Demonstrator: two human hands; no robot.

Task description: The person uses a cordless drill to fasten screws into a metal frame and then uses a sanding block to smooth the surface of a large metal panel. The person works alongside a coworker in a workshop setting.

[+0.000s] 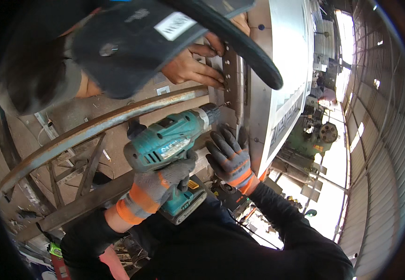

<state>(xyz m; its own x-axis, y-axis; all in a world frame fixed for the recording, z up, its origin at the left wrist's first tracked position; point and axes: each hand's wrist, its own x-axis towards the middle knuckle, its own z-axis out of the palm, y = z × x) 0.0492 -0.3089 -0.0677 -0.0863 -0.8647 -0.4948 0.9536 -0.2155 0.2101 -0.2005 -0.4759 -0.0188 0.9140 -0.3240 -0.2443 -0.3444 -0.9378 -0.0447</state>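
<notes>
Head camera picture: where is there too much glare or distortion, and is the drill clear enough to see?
In the head view, glare washes out much of the white panel and the bright strip at right; the ribbed sheeting curves with the fisheye lens; the drill in the left hand looks reasonably sharp.

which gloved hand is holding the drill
The left hand, closed around the teal drill; the right hand has its fingers stretched out and is not on the drill.
</notes>
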